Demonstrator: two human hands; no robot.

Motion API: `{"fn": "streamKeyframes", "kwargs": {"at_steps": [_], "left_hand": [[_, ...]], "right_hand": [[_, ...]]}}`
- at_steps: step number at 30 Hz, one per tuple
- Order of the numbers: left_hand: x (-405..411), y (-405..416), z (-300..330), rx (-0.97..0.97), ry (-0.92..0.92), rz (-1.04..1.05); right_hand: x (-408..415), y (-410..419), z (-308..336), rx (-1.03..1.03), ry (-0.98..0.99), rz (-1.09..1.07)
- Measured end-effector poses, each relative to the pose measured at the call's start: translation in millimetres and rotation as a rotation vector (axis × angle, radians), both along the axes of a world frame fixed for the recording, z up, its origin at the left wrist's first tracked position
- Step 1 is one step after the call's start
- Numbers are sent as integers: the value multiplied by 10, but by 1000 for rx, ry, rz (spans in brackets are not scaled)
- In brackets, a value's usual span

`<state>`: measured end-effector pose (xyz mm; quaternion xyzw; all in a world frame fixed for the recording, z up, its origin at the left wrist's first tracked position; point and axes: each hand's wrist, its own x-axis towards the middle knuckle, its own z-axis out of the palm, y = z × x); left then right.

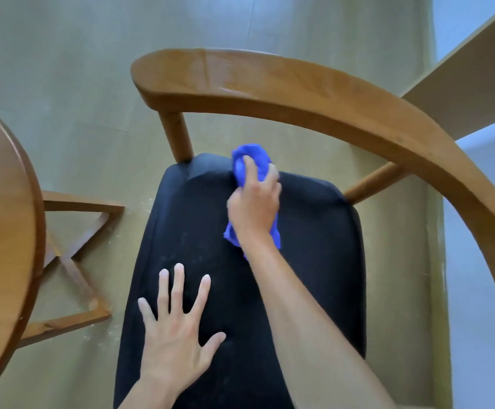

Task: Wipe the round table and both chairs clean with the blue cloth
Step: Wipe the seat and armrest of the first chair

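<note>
A wooden chair with a black padded seat (314, 246) fills the middle of the view, its curved wooden backrest (270, 84) arching across the top and down the right. My right hand (255, 205) grips the bunched blue cloth (247, 160) and presses it on the far edge of the seat. My left hand (175, 326) lies flat with spread fingers on the near part of the seat. The round wooden table (1, 231) shows only its edge at the far left.
The table's crossed wooden base (72, 261) lies on the floor left of the chair. A pale wooden board (476, 69) runs along the top right by a white wall. Beige floor (63, 84) surrounds the chair.
</note>
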<state>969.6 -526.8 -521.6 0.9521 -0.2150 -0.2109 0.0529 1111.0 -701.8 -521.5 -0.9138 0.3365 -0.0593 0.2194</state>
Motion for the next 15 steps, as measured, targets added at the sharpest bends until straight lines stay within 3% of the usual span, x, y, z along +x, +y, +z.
{"fn": "streamKeyframes", "kwargs": {"at_steps": [4,7,9,12,15], "left_hand": [[25,3,54,7,14,16],[44,13,94,3,22,20],[32,22,107,-3,35,19],[31,23,130,0,38,19],[35,51,195,24,38,1]], "right_hand": [[10,702,123,-79,62,816],[-255,167,136,-70,-36,1116],[-289,-293,121,-98,-53,1009],[-157,-420,71,-24,24,513],[-309,71,96,-11,-7,447]]}}
